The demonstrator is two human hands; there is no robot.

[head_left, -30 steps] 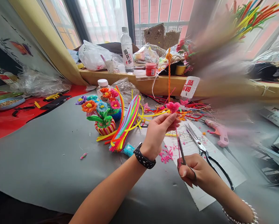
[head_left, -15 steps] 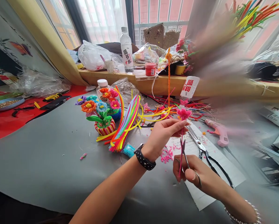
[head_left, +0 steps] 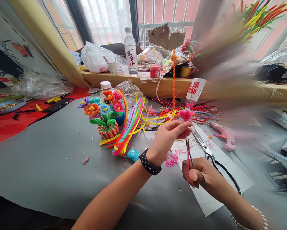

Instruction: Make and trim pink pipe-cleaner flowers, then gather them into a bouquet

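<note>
My left hand (head_left: 166, 137) pinches a pink pipe-cleaner flower (head_left: 186, 114) by the top of its stem, holding it upright over the grey table mat (head_left: 49, 166). The thin pink stem (head_left: 187, 159) hangs down in front of my right hand. My right hand (head_left: 202, 177) is closed round the handles of small scissors (head_left: 190, 153), whose blades point up along the stem. A black dotted band sits on my left wrist, a bead bracelet on my right.
Large black-handled scissors (head_left: 215, 159) lie on white paper (head_left: 220, 172) to the right, beside a pink glue gun (head_left: 223, 134). A bundle of coloured pipe cleaners (head_left: 130, 126) and a pot of pipe-cleaner flowers (head_left: 105, 118) stand left of my hands. Pink trimmings (head_left: 171, 159) litter the mat.
The pink flower has moved right and slightly down with my left hand. My right hand shifted the small scissors so that the blades lie along the stem.
</note>
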